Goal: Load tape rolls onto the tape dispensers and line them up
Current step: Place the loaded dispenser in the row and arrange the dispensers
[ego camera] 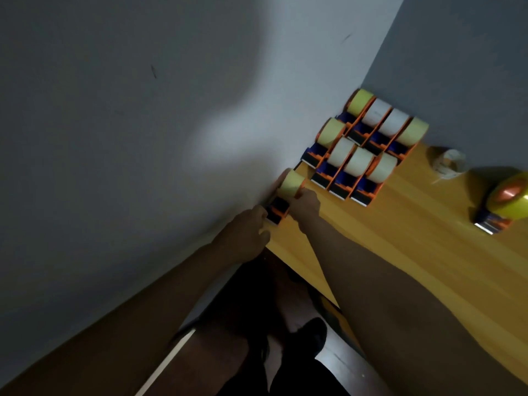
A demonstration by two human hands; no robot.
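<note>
Tape dispensers (368, 144), eight loaded, sit lined up upper right; your left hand (248, 224) and right hand (305, 201) grip a ninth dispenser (285, 195) mid-frame, one loose dispenser (503, 207) waits far right.

We have a single view, from a camera on our head, looking forward and steeply down with a strong tilt, so the table (400, 238) runs diagonally from the lower right toward the upper middle. The wall (128, 124) fills the left and top. Our forearms reach in from the bottom edge, close to the lens, and the floor (337, 364) shows below.
</note>
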